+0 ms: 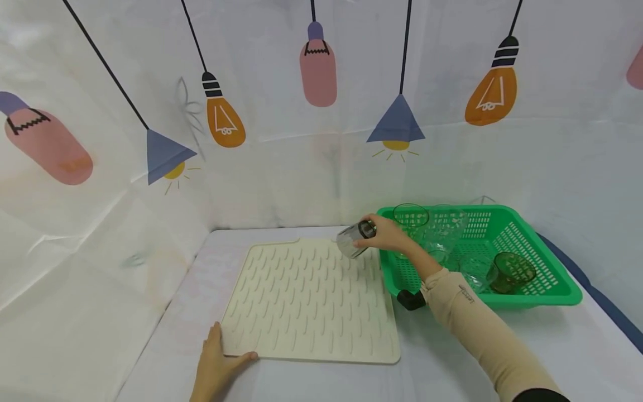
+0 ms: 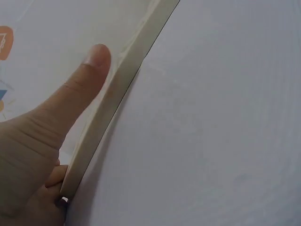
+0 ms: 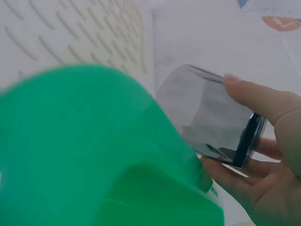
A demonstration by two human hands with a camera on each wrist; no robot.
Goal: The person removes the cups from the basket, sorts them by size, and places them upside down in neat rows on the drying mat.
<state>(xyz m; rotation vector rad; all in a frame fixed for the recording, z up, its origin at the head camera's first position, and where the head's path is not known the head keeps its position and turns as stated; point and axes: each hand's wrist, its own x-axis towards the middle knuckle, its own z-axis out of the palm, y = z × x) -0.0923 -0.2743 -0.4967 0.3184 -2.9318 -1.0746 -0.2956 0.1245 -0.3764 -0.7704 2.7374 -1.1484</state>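
Observation:
A clear drinking glass (image 1: 354,240) with a thick, dark-looking base is in my right hand (image 1: 384,233). It lies tilted, mouth toward the left, above the far right corner of the cream ridged drying mat (image 1: 311,301). In the right wrist view, thumb and fingers hold the glass (image 3: 207,113) near its base. At the mat's near left corner rests my left hand (image 1: 216,363), thumb along the front edge and fingers by the left side. The left wrist view shows the thumb (image 2: 80,89) extended over the mat's edge (image 2: 103,106).
A green perforated basket (image 1: 547,279) stands right of the mat. Inside are several glasses, among them a dark green-brown tumbler (image 1: 512,273) and a tall clear glass (image 1: 444,226). Behind the white-covered table (image 1: 191,312) hangs a lamp-printed sheet (image 1: 301,173).

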